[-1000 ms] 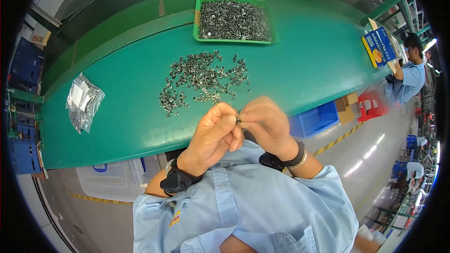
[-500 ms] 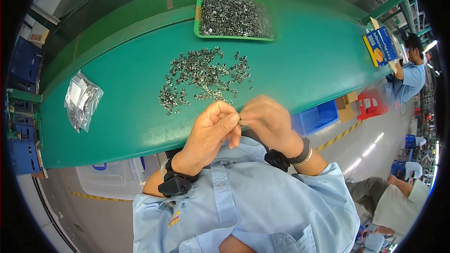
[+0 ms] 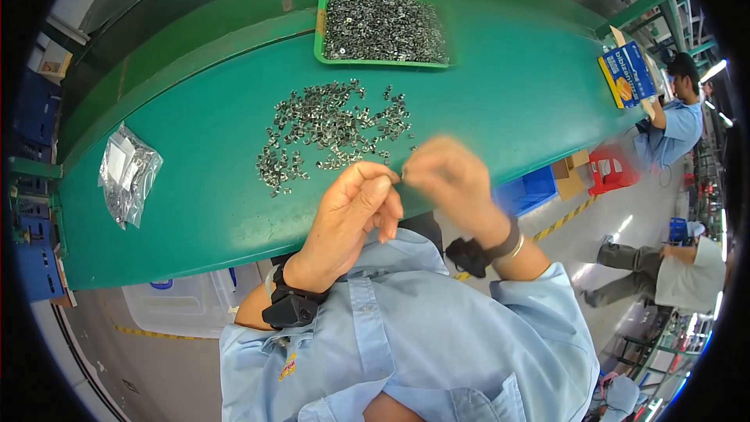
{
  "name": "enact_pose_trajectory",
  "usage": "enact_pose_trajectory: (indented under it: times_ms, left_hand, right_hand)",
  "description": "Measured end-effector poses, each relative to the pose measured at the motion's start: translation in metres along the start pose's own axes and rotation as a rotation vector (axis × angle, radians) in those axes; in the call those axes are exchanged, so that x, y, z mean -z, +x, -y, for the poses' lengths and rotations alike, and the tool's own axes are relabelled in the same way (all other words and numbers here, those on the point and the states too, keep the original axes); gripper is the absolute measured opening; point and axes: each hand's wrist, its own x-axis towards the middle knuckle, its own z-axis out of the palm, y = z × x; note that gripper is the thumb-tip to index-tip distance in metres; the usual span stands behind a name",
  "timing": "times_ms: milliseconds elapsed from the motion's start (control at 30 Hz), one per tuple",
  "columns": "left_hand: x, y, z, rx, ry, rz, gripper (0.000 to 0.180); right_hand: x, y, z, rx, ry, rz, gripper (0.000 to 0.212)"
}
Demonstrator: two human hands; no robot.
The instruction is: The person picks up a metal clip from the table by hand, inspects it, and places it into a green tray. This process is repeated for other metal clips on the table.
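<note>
The thumb and index finger of the left hand (image 3: 346, 215) are pressed together, its other fingers curled loosely; whether a piece is between them, I cannot tell. The right hand (image 3: 459, 187) is blurred, arched with bent wrist, its fingertips just beside the left ones; their grip I cannot tell. Both hands meet on the person's side of the pile of small metal clips (image 3: 332, 121), which lies on the green desk (image 3: 195, 180). Beyond this pile is a green tray (image 3: 321, 25) of similar pieces; to its left, a clear plastic bag (image 3: 129, 176).
</note>
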Motion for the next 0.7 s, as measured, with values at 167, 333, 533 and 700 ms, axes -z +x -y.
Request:
enact_pose_trajectory:
  times_ms: [167, 333, 533, 700]
  left_hand:
    - [0.014, 0.0, 0.004, -0.044, -0.099, -0.003, 0.019]
    - [0.016, 0.004, 0.002, -0.017, -0.124, 0.029, 0.018]
    - [0.02, 0.003, 0.004, -0.013, -0.149, 0.044, 0.016]
    - [0.018, 0.003, 0.004, -0.023, -0.119, 0.016, 0.015]
  right_hand:
    - [0.04, 0.088, -0.023, -0.183, -0.219, -0.082, 0.01]
    - [0.057, 0.118, -0.05, -0.09, -0.353, -0.061, 0.012]
    - [0.055, 0.051, -0.035, -0.014, -0.429, 0.282, 0.014]
    - [0.046, 0.035, -0.03, 0.036, -0.516, 0.499, 0.014]
